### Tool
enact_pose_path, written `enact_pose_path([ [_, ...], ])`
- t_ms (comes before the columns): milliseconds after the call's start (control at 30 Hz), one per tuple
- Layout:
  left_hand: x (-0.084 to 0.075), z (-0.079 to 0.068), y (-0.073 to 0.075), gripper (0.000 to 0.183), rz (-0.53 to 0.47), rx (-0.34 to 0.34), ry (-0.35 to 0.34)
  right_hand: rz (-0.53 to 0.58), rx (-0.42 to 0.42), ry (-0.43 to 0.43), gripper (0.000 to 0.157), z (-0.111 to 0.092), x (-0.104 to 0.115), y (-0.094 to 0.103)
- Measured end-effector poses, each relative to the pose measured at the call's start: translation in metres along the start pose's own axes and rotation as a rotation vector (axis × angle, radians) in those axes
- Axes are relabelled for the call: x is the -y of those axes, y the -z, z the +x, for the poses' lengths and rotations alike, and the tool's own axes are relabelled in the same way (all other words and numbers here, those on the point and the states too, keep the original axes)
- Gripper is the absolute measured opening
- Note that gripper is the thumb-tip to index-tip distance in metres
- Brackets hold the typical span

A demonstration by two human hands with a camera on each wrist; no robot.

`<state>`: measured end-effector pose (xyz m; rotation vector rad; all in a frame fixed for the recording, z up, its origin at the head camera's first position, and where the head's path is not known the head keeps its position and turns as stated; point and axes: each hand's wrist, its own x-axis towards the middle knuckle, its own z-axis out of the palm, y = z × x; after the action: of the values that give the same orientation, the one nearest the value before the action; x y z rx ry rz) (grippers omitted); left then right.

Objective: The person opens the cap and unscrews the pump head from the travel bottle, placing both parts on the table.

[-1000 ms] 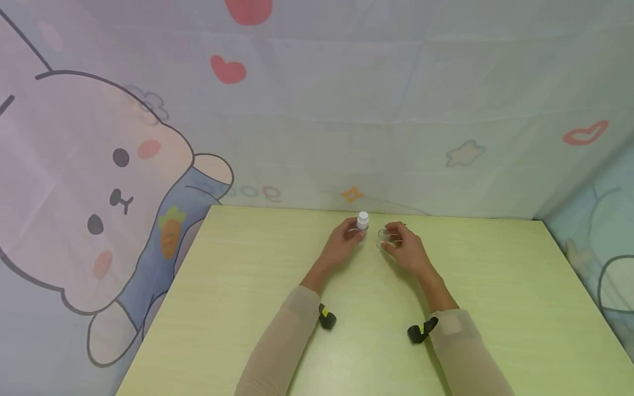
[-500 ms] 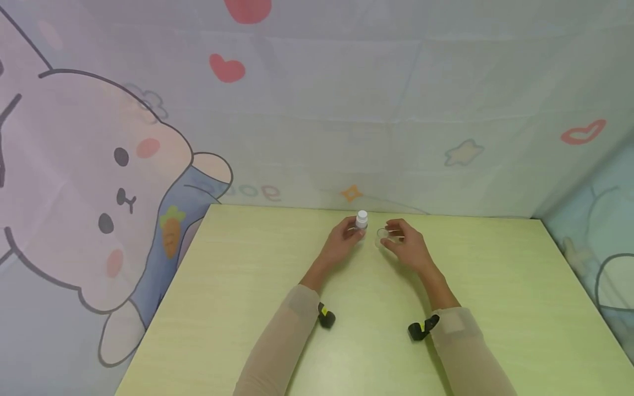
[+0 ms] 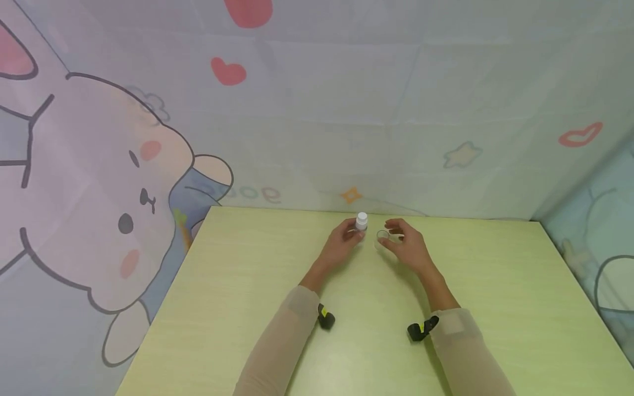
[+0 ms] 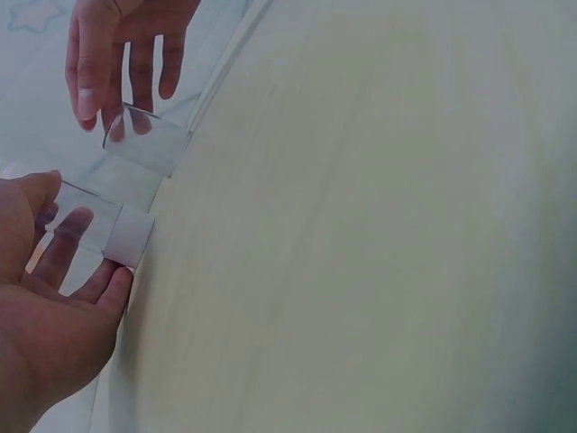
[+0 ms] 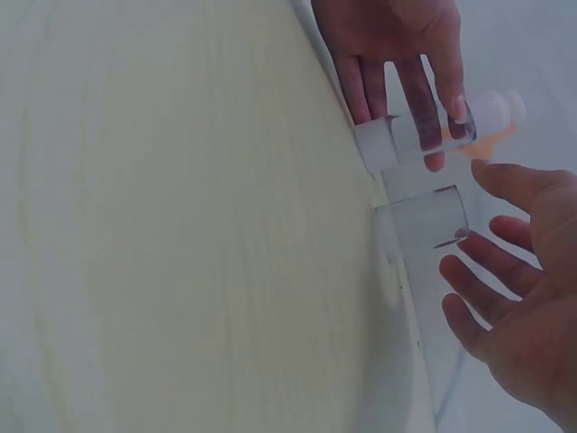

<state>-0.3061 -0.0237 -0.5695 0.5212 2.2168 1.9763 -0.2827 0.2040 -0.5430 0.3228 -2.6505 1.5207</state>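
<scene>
A clear cylinder [image 5: 415, 135] with a white lower end [image 5: 375, 145] stands at the table's far edge, and a white capped bottle [image 3: 362, 220] shows above it. My left hand [image 3: 339, 242] holds the clear part, thumb on one side and fingers curled round the other. Just to the right stands a second clear cylinder [image 5: 424, 219], like a small glass, with its round rim up. My right hand [image 3: 407, 245] is curved loosely beside this glass, fingers spread. In the right wrist view, the index fingertip [image 5: 462, 236] is right at the rim while the thumb stays off it.
The pale wooden table [image 3: 247, 264] ends at the back against a printed cloth [image 3: 317, 126] hanging upright. A large rabbit print [image 3: 124, 192] covers the cloth on the left. Black wrist cameras [image 3: 422, 329] sit on both sleeves.
My left hand and the white capped bottle stay in place. My right hand has shifted very slightly beside the glass. The rabbit print on the left cloth has slid to the right.
</scene>
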Motion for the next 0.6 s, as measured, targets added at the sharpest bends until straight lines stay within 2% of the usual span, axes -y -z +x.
enact_pose_path([
  [233,0.0018,0.0015,-0.0011,0.044,0.010,-0.016,0.012,0.008,-0.001,0.019,0.054,0.0003,0.0054,0.0011],
  [600,0.0016,-0.0003,-0.0006,0.045,0.006,-0.003,0.011,0.022,-0.019,0.032,0.051,0.0011,0.0082,-0.0023],
])
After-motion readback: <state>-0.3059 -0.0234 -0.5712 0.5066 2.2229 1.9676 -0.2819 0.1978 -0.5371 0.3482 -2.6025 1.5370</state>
